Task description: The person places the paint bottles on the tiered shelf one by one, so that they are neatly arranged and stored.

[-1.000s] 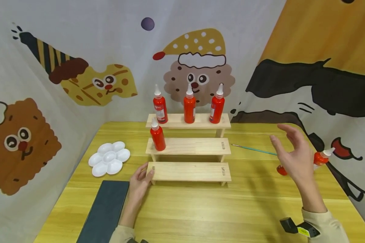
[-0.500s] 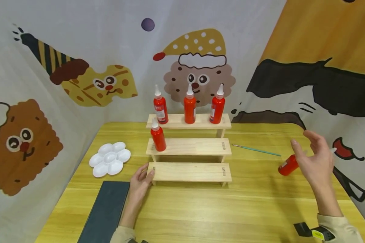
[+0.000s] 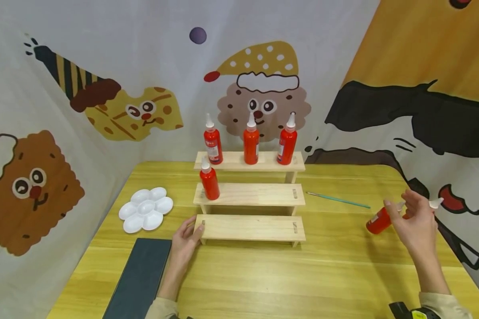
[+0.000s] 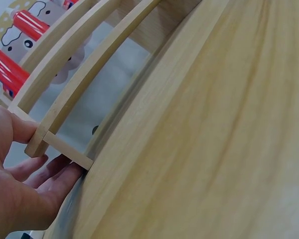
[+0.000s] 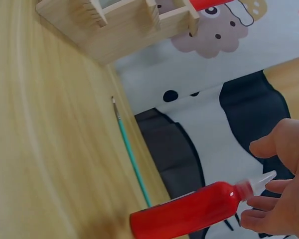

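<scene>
Standing on the right of the table (image 3: 303, 283), a red bottle (image 3: 379, 220) has the right hand (image 3: 417, 223) just beside its nozzle, while the left hand (image 3: 185, 241) grips a wooden stand (image 3: 249, 227).

The right thumb and fingers are apart, with nothing clamped between them; whether they touch a second red bottle (image 3: 436, 204), mostly hidden behind the hand, cannot be told. The left thumb and fingers are clamped on the left end of the stand's lowest tier. Three upright red bottles (image 3: 251, 146) line the top tier, and another red bottle (image 3: 210, 184) stands at the left of the middle one. A teal paintbrush (image 3: 339, 200) lies between stand and bottle, bristles toward the stand; farther left are a white flower-shaped palette (image 3: 145, 210) and a dark flat board (image 3: 139, 274).
</scene>
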Demonstrator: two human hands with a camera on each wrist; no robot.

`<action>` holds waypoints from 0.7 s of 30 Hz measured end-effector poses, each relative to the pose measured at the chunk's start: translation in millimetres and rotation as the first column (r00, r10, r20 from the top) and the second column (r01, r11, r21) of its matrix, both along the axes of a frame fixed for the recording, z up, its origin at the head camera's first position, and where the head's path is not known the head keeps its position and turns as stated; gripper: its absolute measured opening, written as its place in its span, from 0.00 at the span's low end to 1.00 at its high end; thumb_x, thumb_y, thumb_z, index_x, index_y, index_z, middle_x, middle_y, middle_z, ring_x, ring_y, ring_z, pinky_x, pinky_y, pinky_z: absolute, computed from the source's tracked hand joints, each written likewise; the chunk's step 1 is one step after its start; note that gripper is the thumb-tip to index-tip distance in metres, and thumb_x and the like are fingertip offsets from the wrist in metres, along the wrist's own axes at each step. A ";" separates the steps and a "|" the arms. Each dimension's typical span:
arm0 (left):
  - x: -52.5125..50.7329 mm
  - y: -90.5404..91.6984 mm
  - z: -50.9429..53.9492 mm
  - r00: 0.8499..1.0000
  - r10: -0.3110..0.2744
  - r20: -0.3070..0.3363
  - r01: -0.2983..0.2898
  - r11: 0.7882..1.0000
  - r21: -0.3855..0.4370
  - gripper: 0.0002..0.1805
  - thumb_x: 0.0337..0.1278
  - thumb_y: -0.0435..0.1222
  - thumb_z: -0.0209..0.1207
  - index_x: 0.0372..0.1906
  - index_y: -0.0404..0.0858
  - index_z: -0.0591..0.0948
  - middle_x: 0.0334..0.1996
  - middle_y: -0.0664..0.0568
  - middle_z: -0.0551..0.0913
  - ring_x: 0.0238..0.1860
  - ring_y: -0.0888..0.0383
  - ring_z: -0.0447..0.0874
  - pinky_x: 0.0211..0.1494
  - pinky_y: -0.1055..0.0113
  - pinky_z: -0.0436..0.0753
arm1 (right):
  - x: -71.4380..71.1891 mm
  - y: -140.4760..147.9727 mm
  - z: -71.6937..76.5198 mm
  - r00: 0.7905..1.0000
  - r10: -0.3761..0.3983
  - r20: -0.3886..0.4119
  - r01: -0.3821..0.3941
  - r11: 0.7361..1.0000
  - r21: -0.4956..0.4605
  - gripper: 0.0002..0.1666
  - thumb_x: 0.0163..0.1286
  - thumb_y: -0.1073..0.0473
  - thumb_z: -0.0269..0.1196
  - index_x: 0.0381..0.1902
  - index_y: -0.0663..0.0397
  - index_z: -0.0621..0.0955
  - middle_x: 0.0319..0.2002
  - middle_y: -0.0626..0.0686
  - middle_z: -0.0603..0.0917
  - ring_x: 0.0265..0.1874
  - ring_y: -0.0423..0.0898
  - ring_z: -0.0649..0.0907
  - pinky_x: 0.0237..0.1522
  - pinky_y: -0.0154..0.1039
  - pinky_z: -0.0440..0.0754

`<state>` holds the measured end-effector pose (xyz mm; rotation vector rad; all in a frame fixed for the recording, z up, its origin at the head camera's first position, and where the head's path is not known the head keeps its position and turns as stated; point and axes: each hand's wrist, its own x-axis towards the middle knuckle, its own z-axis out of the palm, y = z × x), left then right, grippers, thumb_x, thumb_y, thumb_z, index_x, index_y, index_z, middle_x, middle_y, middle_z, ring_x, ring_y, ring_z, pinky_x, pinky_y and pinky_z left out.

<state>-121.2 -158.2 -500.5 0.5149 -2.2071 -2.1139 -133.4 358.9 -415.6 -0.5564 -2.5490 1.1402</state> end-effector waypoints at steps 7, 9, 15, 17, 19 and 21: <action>0.2 1.4 0.3 1.000 -0.001 0.006 0.000 1.000 0.015 0.29 0.66 0.34 0.64 0.70 0.35 0.73 0.59 0.33 0.81 0.44 0.64 0.83 0.45 0.73 0.83 | 3.8 8.0 -17.7 0.998 0.035 0.058 -0.035 0.999 -0.012 0.43 0.76 0.48 0.59 0.77 0.63 0.57 0.70 0.73 0.68 0.65 0.71 0.72 0.61 0.29 0.77; -0.3 2.0 0.3 1.000 0.000 0.004 0.000 1.000 0.019 0.29 0.66 0.33 0.64 0.70 0.35 0.73 0.58 0.34 0.82 0.44 0.65 0.83 0.45 0.73 0.83 | 4.9 9.8 -23.6 0.998 0.034 0.048 -0.034 0.999 0.001 0.40 0.75 0.50 0.61 0.75 0.65 0.60 0.67 0.74 0.71 0.57 0.63 0.80 0.47 0.17 0.76; -0.8 2.1 0.4 1.000 0.000 -0.005 0.000 1.000 0.015 0.29 0.66 0.33 0.64 0.70 0.34 0.73 0.57 0.34 0.82 0.43 0.66 0.82 0.45 0.74 0.82 | 6.7 13.5 -37.6 0.998 0.055 0.037 -0.056 0.998 0.028 0.39 0.75 0.52 0.61 0.72 0.72 0.62 0.62 0.78 0.74 0.54 0.65 0.80 0.30 0.13 0.65; -0.8 1.3 0.1 1.000 0.000 -0.009 0.000 1.000 0.014 0.29 0.66 0.33 0.64 0.70 0.34 0.73 0.57 0.34 0.82 0.43 0.66 0.83 0.45 0.74 0.82 | 6.0 14.0 -41.5 0.997 0.068 0.022 -0.069 0.997 0.024 0.38 0.75 0.53 0.61 0.71 0.72 0.62 0.61 0.78 0.75 0.54 0.62 0.81 0.31 0.11 0.66; -1.2 0.7 -0.4 1.000 0.002 -0.011 -0.002 1.000 0.015 0.29 0.66 0.33 0.64 0.70 0.34 0.73 0.57 0.34 0.82 0.43 0.66 0.83 0.45 0.74 0.83 | 5.0 14.1 -45.1 0.996 0.084 0.009 -0.084 0.996 0.014 0.37 0.75 0.55 0.62 0.71 0.72 0.63 0.61 0.78 0.75 0.53 0.55 0.83 0.32 0.10 0.67; -1.1 0.1 -0.6 1.000 0.002 -0.011 -0.002 1.000 0.016 0.29 0.66 0.33 0.64 0.70 0.34 0.73 0.57 0.34 0.82 0.43 0.67 0.83 0.45 0.74 0.83 | 4.4 13.7 -47.9 0.996 0.088 0.008 -0.088 0.996 0.009 0.36 0.75 0.56 0.62 0.70 0.71 0.63 0.61 0.78 0.75 0.53 0.53 0.83 0.33 0.10 0.68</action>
